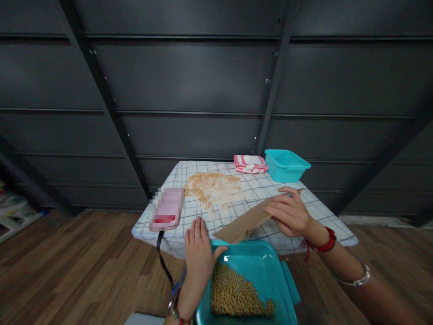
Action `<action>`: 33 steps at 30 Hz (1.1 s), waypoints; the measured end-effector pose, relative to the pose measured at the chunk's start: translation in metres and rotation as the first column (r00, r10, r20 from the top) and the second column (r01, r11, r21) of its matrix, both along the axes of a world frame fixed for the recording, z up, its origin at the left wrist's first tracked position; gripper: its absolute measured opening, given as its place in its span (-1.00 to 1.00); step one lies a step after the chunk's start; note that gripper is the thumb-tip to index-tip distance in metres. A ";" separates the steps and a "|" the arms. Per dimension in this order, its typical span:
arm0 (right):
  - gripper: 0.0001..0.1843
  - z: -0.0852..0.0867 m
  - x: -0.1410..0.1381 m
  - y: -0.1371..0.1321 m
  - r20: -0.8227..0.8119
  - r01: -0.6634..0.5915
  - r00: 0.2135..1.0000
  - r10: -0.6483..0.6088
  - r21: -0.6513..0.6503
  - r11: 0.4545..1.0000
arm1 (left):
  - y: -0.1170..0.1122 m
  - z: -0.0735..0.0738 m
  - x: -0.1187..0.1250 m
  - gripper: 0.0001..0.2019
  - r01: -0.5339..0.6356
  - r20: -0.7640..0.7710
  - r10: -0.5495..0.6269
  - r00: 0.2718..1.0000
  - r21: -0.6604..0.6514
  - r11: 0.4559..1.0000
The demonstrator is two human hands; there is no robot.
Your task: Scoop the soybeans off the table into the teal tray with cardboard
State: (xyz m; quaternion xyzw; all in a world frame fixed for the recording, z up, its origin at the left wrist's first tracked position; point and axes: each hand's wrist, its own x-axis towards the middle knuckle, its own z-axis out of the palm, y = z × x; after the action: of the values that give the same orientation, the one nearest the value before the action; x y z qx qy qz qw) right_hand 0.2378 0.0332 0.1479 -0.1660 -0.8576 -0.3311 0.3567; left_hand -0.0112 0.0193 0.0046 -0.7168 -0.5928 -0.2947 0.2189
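My right hand (291,212) grips a strip of brown cardboard (248,220) by its far right part. The strip slants over the tablecloth, its lower left end close to the rim of a teal tub. My left hand (199,253) lies with fingers stretched out at the table's near edge, its thumb over the rim of the teal tub (270,271). Inside that tub, which is at the near table edge, is a heap of round beans (237,293). Farther back on the cloth spreads a patch of yellow beans (199,185) beside pale, fine grains (225,194).
A checked white cloth (216,221) covers the table. At its left lies a pink phone-like item (169,207), partly blurred, with a black strap (161,257). A folded pink-and-white cloth (250,164) and a turquoise bin (287,167) stand behind. A dark panelled wall (196,81) rises beyond.
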 end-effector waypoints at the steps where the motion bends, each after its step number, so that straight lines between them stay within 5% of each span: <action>1: -0.76 0.000 0.002 -0.001 -0.002 0.006 1.000 -0.006 0.006 1.000 | 0.000 -0.001 0.000 -0.07 0.003 0.000 -0.003 1.000 0.004 1.000; 16: -0.82 0.006 0.032 -0.032 -0.017 0.123 0.992 -0.123 -0.042 0.992 | 0.000 -0.004 0.000 -0.07 0.008 0.019 -0.007 1.000 -0.019 1.000; 33: -0.82 -0.003 0.025 -0.014 -0.040 0.128 0.991 -0.128 0.013 0.992 | -0.001 -0.002 -0.001 -0.09 0.011 0.014 -0.011 1.000 -0.028 1.000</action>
State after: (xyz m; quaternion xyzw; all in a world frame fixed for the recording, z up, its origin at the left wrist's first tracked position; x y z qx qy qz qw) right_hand 0.2628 0.0196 0.1452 -0.2244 -0.8355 -0.3568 0.3525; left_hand -0.0125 0.0187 0.0026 -0.7210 -0.5945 -0.2925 0.2029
